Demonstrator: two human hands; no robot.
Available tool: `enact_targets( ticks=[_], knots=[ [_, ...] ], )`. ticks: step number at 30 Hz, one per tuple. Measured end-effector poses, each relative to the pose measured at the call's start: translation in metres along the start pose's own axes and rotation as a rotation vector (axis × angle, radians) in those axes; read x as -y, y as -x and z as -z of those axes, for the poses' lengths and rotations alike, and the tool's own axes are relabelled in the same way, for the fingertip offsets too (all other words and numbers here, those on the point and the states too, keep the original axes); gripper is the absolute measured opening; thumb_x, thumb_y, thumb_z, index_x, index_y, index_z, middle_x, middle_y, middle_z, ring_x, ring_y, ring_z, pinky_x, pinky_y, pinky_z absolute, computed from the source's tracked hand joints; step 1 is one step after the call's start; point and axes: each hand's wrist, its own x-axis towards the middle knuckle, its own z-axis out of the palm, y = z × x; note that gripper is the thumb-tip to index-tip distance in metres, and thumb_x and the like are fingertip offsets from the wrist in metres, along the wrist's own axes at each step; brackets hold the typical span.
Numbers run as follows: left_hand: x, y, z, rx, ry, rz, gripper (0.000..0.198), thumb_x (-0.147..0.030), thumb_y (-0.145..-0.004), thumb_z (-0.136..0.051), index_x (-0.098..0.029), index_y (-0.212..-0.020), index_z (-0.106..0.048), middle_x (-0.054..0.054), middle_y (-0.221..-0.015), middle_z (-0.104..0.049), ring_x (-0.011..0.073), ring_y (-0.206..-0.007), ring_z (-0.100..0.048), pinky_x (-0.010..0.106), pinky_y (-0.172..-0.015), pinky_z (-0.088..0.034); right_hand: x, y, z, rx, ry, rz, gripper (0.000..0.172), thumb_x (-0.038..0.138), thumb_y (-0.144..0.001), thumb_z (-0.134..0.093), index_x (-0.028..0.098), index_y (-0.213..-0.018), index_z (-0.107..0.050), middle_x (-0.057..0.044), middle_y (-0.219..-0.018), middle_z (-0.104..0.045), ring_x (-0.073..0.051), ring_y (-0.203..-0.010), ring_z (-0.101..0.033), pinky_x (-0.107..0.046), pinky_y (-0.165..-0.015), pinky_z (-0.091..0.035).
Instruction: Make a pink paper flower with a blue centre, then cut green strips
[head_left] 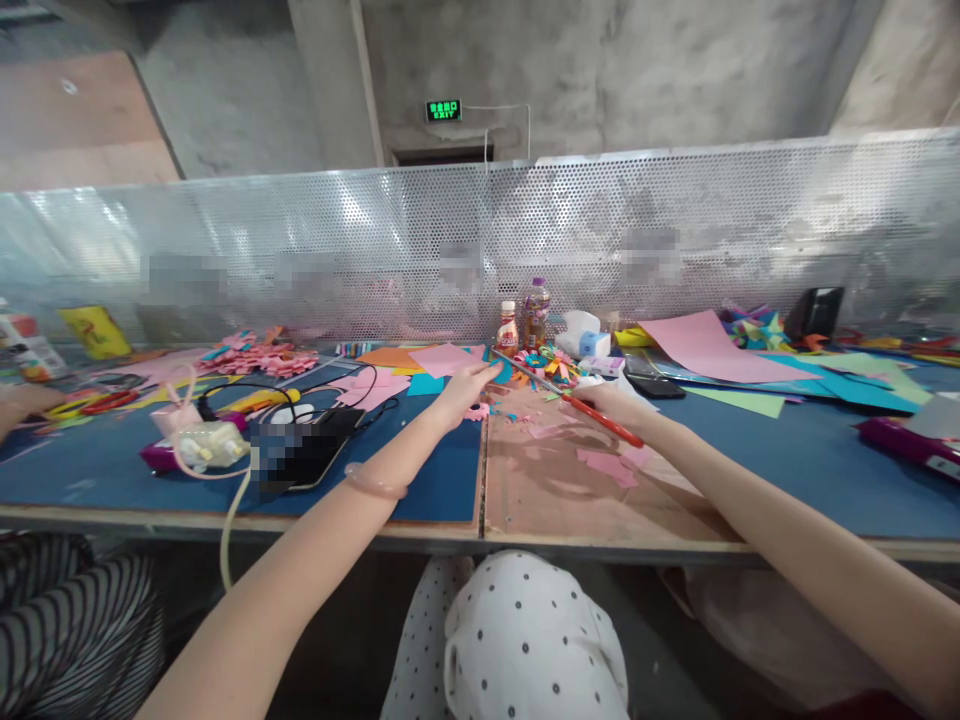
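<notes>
My right hand (613, 402) is closed around a pair of scissors (609, 422) with red handles. Their long metal blades point left and away from me, with the tips close to my left hand (466, 388). Between the fingers of that hand is a small piece of blue paper (504, 374), beside the blades. Below both hands, pink paper scraps (607, 466) lie on the bare wooden part of the table (540, 510). Just beyond the blades sits a pile of small colourful paper pieces (551, 366).
A juice bottle (536, 315) and a smaller white-capped bottle (508, 330) stand behind the hands. At left are a black phone (326, 450), cables and a power strip (210, 445). Coloured sheets (705, 350) lie at right. Another person's hand (30, 402) is at far left.
</notes>
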Motion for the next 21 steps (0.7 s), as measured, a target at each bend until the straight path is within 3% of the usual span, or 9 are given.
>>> enact_targets(
  ticks=[4,13,21],
  knots=[
    [0.0,-0.001,0.001,-0.011,-0.008,0.01,0.03,-0.045,-0.075,-0.06,-0.017,-0.085,-0.064,0.006,-0.075,-0.069,0.0165,-0.069,-0.065,0.021,-0.051,-0.041,0.003,0.001,0.002,0.005,0.018,-0.002,0.036,0.044,-0.085,-0.039,0.017,-0.073,-0.06,-0.005,-0.071,-0.063,-0.018,-0.067,-0.054,-0.025,-0.058,-0.034],
    [0.002,-0.002,0.001,-0.051,-0.048,-0.031,0.029,-0.045,-0.076,-0.06,-0.016,-0.081,-0.064,0.007,-0.077,-0.07,0.0158,-0.066,-0.064,0.021,-0.048,-0.04,0.004,0.001,0.003,0.01,0.091,-0.016,0.036,0.042,-0.087,-0.037,0.017,-0.072,-0.057,-0.004,-0.069,-0.062,-0.017,-0.066,-0.054,-0.024,-0.055,-0.033],
    [-0.001,0.001,0.002,0.04,-0.068,-0.013,0.029,-0.043,-0.081,-0.056,-0.015,-0.083,-0.06,0.006,-0.072,-0.069,0.0086,-0.049,-0.057,0.019,-0.043,-0.035,-0.011,0.003,-0.003,-0.128,0.304,-0.071,0.032,0.044,-0.086,-0.039,0.017,-0.078,-0.054,-0.009,-0.078,-0.064,-0.02,-0.067,-0.056,-0.027,-0.055,-0.031]
  ],
)
